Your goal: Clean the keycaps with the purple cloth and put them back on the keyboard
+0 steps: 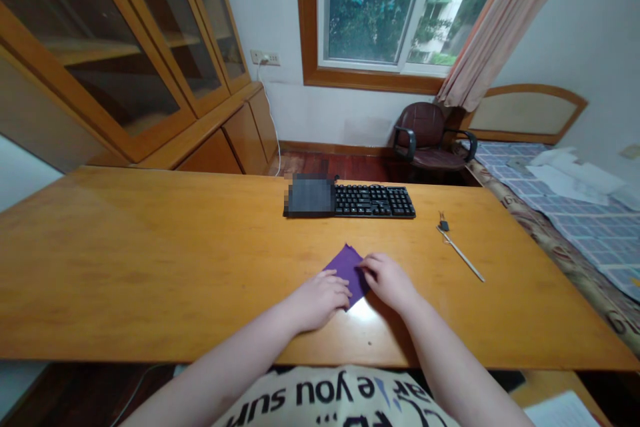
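A folded sheet of purple paper (347, 265) lies on the wooden desk (150, 260) in front of me. My left hand (323, 297) rests on the paper's near left edge, its fingers bent and pressed down on it. On the paper's right side, my right hand (387, 280) pinches its edge with the fingertips together. Both hands cover the near part of the sheet.
A black keyboard (374, 201) sits at the desk's far edge beside a blurred dark block (310, 195). A thin white stick with a black clip (460, 252) lies to the right. Behind are an armchair (430, 137), a wooden cabinet (125, 60), and a bed (575, 213) at right.
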Demonstrator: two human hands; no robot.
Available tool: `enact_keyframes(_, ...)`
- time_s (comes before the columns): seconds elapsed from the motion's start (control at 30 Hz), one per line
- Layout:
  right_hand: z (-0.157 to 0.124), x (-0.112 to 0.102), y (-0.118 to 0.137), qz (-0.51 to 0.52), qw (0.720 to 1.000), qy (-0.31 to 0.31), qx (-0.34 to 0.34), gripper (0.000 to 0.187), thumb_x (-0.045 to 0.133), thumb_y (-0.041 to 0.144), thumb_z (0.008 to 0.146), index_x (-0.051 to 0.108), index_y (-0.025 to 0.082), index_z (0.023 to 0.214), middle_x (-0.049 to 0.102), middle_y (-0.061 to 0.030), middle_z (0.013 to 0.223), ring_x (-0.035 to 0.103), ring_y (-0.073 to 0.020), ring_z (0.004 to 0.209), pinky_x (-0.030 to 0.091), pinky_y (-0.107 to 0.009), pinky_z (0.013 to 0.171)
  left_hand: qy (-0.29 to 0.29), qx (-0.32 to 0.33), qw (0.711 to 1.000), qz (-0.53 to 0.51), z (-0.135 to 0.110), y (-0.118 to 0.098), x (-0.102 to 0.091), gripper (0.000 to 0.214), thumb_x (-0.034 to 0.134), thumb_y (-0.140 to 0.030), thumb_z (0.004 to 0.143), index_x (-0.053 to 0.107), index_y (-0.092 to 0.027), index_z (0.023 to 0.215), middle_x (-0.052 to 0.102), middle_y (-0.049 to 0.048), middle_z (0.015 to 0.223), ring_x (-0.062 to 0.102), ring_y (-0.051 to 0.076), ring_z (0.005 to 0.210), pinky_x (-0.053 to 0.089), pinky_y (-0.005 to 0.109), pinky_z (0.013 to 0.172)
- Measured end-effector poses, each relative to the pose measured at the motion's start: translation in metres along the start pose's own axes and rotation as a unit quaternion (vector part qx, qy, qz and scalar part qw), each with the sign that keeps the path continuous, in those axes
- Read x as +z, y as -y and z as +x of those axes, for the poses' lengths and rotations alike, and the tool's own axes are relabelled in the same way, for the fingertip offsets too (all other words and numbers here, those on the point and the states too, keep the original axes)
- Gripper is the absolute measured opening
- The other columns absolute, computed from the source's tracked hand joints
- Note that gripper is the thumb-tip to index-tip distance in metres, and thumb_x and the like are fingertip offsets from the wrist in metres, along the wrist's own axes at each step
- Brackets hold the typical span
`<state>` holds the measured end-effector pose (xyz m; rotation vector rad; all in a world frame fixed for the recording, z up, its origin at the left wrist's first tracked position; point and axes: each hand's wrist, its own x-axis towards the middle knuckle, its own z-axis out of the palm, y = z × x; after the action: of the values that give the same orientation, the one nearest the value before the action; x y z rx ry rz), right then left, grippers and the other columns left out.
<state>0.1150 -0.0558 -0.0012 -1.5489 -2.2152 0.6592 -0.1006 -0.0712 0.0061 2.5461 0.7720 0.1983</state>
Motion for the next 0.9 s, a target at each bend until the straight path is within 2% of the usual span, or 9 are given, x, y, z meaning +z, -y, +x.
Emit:
enact_keyframes(0.07, -0.005, 0.000, 0.004, -0.007, 0.999, 0.044, -0.024, 0.024, 0.049, 0.017, 0.084, 0.071, 0.022, 0.094, 0.067, -0.0065, 0.091, 0.061, -0.0184, 0.085, 0.044, -0.028, 0.080, -0.015, -0.053, 0.998, 0.001, -0.008, 0.005, -0.006, 0.023, 0.053, -0.014, 0.083, 0.067, -0.026, 0.097, 0.066, 0.0007, 0.115, 0.053, 0.020, 0.114, 0.031, 0.038, 0.104)
enact_keyframes(0.1, -0.006, 0.001, 0.005, -0.009, 0.999, 0.047, -0.018, 0.024, 0.049, 0.019, 0.085, 0.071, 0.022, 0.093, 0.067, -0.0066, 0.090, 0.061, -0.0183, 0.084, 0.045, -0.027, 0.078, -0.039, -0.104, 0.994, 0.012, -0.010, 0.007, -0.007, 0.025, 0.051, -0.016, 0.084, 0.066, -0.025, 0.101, 0.065, 0.0029, 0.116, 0.054, 0.020, 0.112, 0.034, 0.038, 0.101)
enact_keyframes(0.2, -0.005, 0.001, 0.004, -0.012, 1.000, 0.001, 0.020, 0.023, 0.048, 0.022, 0.087, 0.070, 0.021, 0.093, 0.066, -0.0071, 0.090, 0.061, -0.0185, 0.086, 0.045, -0.027, 0.079, -0.121, -0.290, 0.948, 0.057, -0.013, 0.013, -0.003, 0.031, 0.047, -0.028, 0.089, 0.059, -0.017, 0.115, 0.062, 0.0121, 0.114, 0.056, 0.025, 0.106, 0.041, 0.039, 0.093)
enact_keyframes(0.3, 0.006, -0.001, -0.001, -0.026, 0.996, -0.023, 0.076, 0.022, 0.049, 0.025, 0.087, 0.069, 0.019, 0.092, 0.066, -0.0087, 0.093, 0.061, -0.0200, 0.088, 0.045, -0.029, 0.081, -0.129, -0.365, 0.919, 0.076, -0.008, 0.017, 0.000, 0.039, 0.047, -0.038, 0.089, 0.056, -0.013, 0.117, 0.061, 0.0156, 0.111, 0.055, 0.028, 0.106, 0.041, 0.040, 0.092)
enact_keyframes(0.47, 0.030, 0.000, -0.008, -0.040, 0.995, -0.004, 0.086, 0.019, 0.056, 0.021, 0.081, 0.068, 0.018, 0.096, 0.065, -0.0118, 0.096, 0.061, -0.0227, 0.087, 0.044, -0.032, 0.080, -0.092, -0.363, 0.926, 0.039, 0.012, 0.022, -0.004, 0.027, 0.057, -0.033, 0.083, 0.061, -0.015, 0.102, 0.063, 0.0141, 0.103, 0.056, 0.029, 0.103, 0.041, 0.041, 0.090)
enact_keyframes(0.57, 0.038, 0.002, -0.009, -0.029, 0.998, 0.011, 0.054, 0.034, 0.058, 0.013, 0.075, 0.064, 0.017, 0.108, 0.062, -0.0125, 0.106, 0.059, -0.0230, 0.097, 0.042, -0.032, 0.089, -0.086, -0.343, 0.936, 0.010, 0.021, 0.024, -0.008, 0.015, 0.062, -0.024, 0.078, 0.063, -0.018, 0.092, 0.065, 0.0101, 0.098, 0.058, 0.026, 0.098, 0.043, 0.038, 0.088)
enact_keyframes(0.67, 0.041, 0.001, -0.011, -0.008, 0.999, 0.025, 0.020, 0.047, 0.061, 0.010, 0.069, 0.061, 0.015, 0.115, 0.058, -0.0125, 0.114, 0.054, -0.0230, 0.107, 0.038, -0.031, 0.096, -0.094, -0.308, 0.946, -0.031, 0.024, 0.024, -0.011, 0.013, 0.058, -0.012, 0.077, 0.064, -0.019, 0.086, 0.066, 0.0064, 0.093, 0.060, 0.021, 0.093, 0.045, 0.032, 0.084)
enact_keyframes(0.73, 0.042, -0.001, -0.014, 0.008, 0.999, 0.030, 0.006, 0.046, 0.063, 0.010, 0.065, 0.062, 0.015, 0.111, 0.057, -0.0119, 0.114, 0.053, -0.0230, 0.107, 0.038, -0.032, 0.097, -0.104, -0.285, 0.951, -0.065, 0.024, 0.024, -0.013, 0.017, 0.055, -0.008, 0.076, 0.062, -0.019, 0.088, 0.067, 0.0042, 0.090, 0.062, 0.019, 0.089, 0.047, 0.028, 0.081)
enact_keyframes(0.9, 0.042, 0.001, -0.021, 0.058, 0.998, 0.031, -0.004, 0.024, 0.062, 0.005, 0.063, 0.066, 0.016, 0.085, 0.063, -0.0071, 0.098, 0.057, -0.0197, 0.094, 0.043, -0.032, 0.088, -0.130, -0.243, 0.951, -0.139, 0.022, 0.026, -0.012, 0.027, 0.052, -0.007, 0.078, 0.060, -0.021, 0.100, 0.069, 0.0012, 0.096, 0.064, 0.014, 0.089, 0.049, 0.024, 0.081)
